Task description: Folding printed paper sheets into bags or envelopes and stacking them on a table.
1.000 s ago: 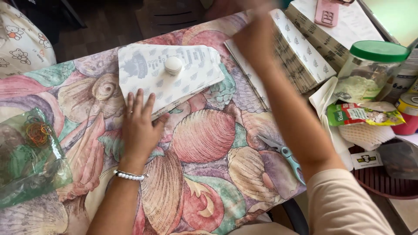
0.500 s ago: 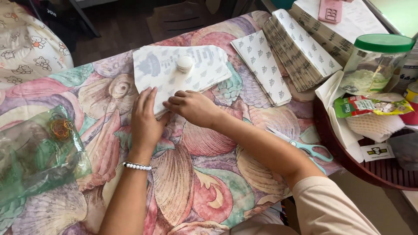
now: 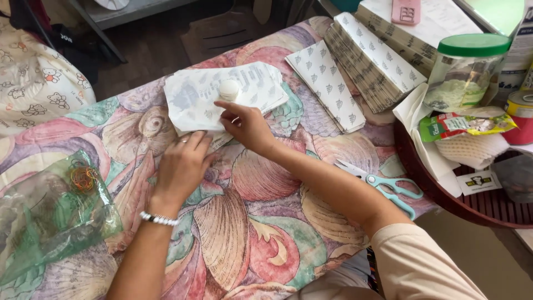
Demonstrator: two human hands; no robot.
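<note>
Two hands are busy on a table draped in a seashell-print cloth point(image 3: 239, 222), pastel pinks and greens all over. Left hand point(image 3: 180, 166) lies flat, fingers spread, pinning the near edge of a white paper sheet point(image 3: 194, 100). Right hand point(image 3: 247, 125) is loosely curled, fingertips on that sheet just below a small white round cap point(image 3: 228, 89); can't tell if it's pinching anything. Teal scissors point(image 3: 388, 186) lie near the right forearm, dark floor point(image 3: 161, 44) beyond the table.

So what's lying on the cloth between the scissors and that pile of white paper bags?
In the head view, the person's right hand and forearm cross that stretch between the scissors and the paper bags; otherwise only shell-patterned cloth.
</note>
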